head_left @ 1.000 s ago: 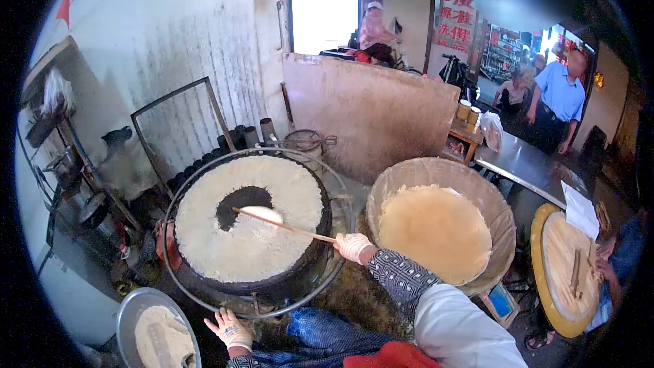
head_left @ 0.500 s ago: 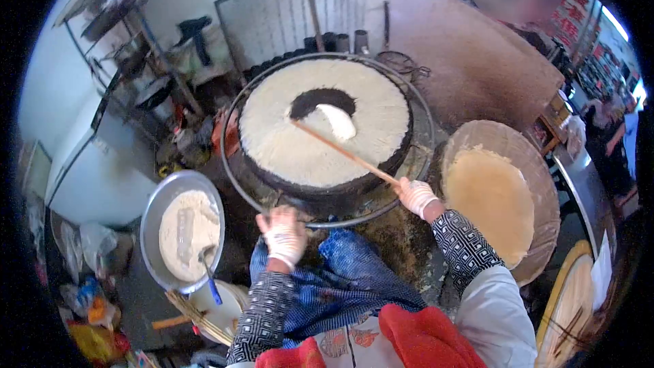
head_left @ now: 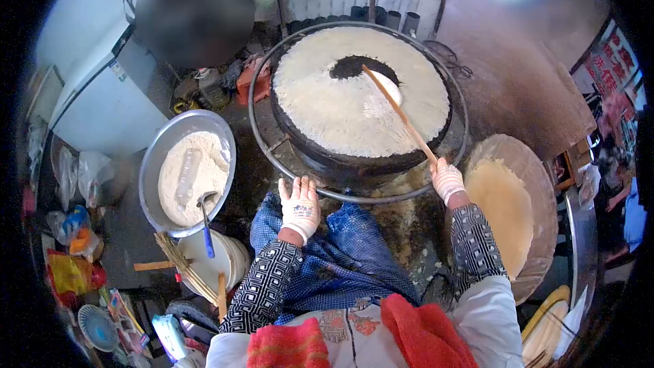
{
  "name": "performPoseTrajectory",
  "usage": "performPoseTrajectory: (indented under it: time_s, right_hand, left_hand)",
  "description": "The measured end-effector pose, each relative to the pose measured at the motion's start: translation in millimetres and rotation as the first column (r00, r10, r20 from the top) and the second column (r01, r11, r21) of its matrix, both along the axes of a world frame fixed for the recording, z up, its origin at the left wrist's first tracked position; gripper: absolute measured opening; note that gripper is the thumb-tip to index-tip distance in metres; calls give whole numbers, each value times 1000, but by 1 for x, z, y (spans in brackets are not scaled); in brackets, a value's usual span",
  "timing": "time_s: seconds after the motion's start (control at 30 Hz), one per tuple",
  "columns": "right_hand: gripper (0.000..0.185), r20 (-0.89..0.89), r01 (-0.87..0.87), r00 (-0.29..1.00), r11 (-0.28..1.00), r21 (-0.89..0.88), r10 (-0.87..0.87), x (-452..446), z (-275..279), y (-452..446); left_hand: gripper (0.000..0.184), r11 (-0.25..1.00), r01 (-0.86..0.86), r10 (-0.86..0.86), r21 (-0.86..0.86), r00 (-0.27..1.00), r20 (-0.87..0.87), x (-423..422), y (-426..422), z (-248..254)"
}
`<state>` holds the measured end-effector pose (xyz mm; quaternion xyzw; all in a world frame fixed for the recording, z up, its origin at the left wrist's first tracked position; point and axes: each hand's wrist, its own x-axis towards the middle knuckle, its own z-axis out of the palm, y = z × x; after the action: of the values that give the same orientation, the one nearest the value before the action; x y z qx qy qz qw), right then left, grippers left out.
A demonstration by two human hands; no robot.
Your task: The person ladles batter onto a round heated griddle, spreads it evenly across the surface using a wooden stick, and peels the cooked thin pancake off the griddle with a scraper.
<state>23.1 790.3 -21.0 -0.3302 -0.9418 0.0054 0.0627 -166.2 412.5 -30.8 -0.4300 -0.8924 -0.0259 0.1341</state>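
the right hand (head_left: 447, 181) is wrapped around a wooden stick (head_left: 412, 129); ahead of that grip, its tip reaches the griddle's (head_left: 349, 67) bare patch amid pale batter (head_left: 313, 95). left of it, the left hand (head_left: 300, 212), fingers extended, meets the metal ring (head_left: 357, 198). light, level strokes should suit.

Two gloved hands (head_left: 300, 211) (head_left: 447, 180), one held stick (head_left: 402, 114), one griddle (head_left: 349, 67) and one metal bowl (head_left: 151, 176) (plus one spoon (head_left: 207, 228)) show.

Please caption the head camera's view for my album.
Gloved right hand holds a wooden stick over a pale-coated griddle, left hand at the surrounding metal ring.
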Motion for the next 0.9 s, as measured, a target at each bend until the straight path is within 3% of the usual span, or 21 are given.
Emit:
performPoseTrajectory:
  time_s: [0.07,0.1,0.17,0.23,0.37,0.4,0.43,0.5,0.53,0.63,0.7,0.73,0.77,0.83,0.9]
  right_hand:
    - [30,-94,-146,985,989,-24,143,0,10,-16]
    - [31,-50,-145,988,989,-33,143,3,-1,-14]
    - [33,70,-85,994,996,3,85,8,-12,2]
    - [35,80,107,991,994,17,-108,2,-4,21]
    - [35,22,-39,999,999,-8,40,-4,10,5]
    - [30,82,11,997,1000,1,-11,-5,18,-9]
    - [26,33,32,999,985,-168,-27,0,8,1]
    - [26,97,81,992,996,37,-84,6,3,12]
    - [26,81,84,993,996,21,-85,2,3,14]
    - [27,49,41,998,999,-29,-39,-8,6,3]
    - [27,65,-70,995,996,-46,73,-4,22,-26]
    - [28,154,-73,985,997,-3,73,-3,6,-24]
    - [29,108,-33,994,999,16,31,1,-1,-20]
    - [31,-1,63,998,997,49,-63,4,-8,1]
    - [35,-10,59,998,997,48,-58,-4,-10,16]
  left_hand:
    - [47,999,-53,53,-6,999,11,-10,-2,1]
    - [46,997,-77,77,-3,996,33,-14,-2,2]
    - [46,987,-136,139,-89,990,23,-26,-4,1]
    - [47,974,-179,186,-137,982,35,-39,-7,3]
    - [53,937,-232,268,-260,957,113,-62,-12,18]
    - [53,931,-256,300,-259,943,147,-67,-12,22]
    - [53,926,-275,318,-258,937,143,-74,-13,23]
    - [52,923,-313,342,-225,933,107,-97,-15,10]
    - [57,924,-330,342,-193,939,30,-106,-17,12]
    - [56,882,-375,399,-284,917,29,-118,-16,21]
    - [49,958,-264,272,-111,961,58,-91,-1,37]
    - [39,986,-120,111,113,990,83,-70,7,40]
    - [33,996,-50,41,75,993,115,-41,18,58]
    - [38,997,76,-73,-21,989,125,4,33,39]
    - [45,987,157,-159,25,976,152,31,32,13]
